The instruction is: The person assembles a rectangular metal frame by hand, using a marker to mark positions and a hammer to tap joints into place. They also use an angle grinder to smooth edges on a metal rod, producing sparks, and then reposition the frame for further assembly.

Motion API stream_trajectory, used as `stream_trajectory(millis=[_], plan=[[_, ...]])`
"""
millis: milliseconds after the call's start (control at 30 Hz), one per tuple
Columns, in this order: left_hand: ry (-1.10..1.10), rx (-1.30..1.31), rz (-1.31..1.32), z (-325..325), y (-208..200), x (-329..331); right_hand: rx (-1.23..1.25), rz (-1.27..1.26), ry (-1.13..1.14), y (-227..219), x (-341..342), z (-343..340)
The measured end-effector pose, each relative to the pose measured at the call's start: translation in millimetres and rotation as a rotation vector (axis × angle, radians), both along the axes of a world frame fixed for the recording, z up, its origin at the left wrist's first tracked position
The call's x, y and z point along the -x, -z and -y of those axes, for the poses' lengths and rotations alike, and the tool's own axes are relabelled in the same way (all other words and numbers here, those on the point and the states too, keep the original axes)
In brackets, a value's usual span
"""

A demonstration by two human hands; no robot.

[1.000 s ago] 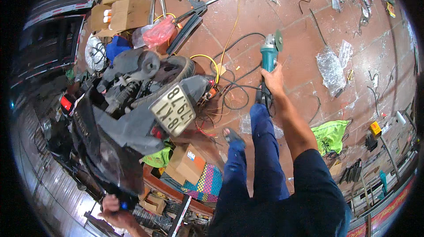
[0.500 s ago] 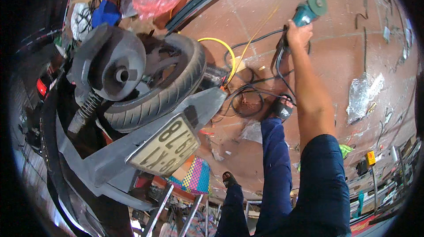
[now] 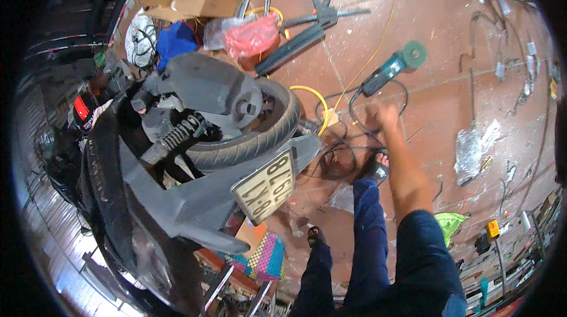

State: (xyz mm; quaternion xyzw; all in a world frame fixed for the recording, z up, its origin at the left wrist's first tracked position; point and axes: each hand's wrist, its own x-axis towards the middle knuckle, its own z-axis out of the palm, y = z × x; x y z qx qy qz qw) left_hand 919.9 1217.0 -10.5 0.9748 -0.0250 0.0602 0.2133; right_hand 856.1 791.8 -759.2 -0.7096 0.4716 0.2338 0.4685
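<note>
Lying on the tiled floor (image 3: 437,104), the teal angle grinder (image 3: 391,69) points its green disc (image 3: 414,54) away from the person. Just below its dark handle end is the right hand (image 3: 385,117), apart from the tool, blurred, its fingers seemingly loosely spread and nothing visible in them; the left hand is out of view, so its state cannot be told. Letting go of the grinder looks like the step in hand; the next move would call for drawing the hand clear of the looped black cord (image 3: 406,97). Left of that are the yellow hose (image 3: 319,95) and the motorbike's rear tyre (image 3: 248,147), with a dark clamp (image 3: 326,14) farther up. Half a second ago, the right hand gripped the grinder; now a gap separates them.
</note>
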Motion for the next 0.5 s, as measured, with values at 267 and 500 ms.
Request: stream_trajectory(millis=[267,500], plan=[[0.185,0.103,0.145,-3,6,18,-0.607,0.018,0.436,-250,217,-133],[0.227,0.363,0.179,-8,8,4,-0.372,-0.02,0.631,-445,358,-131]])
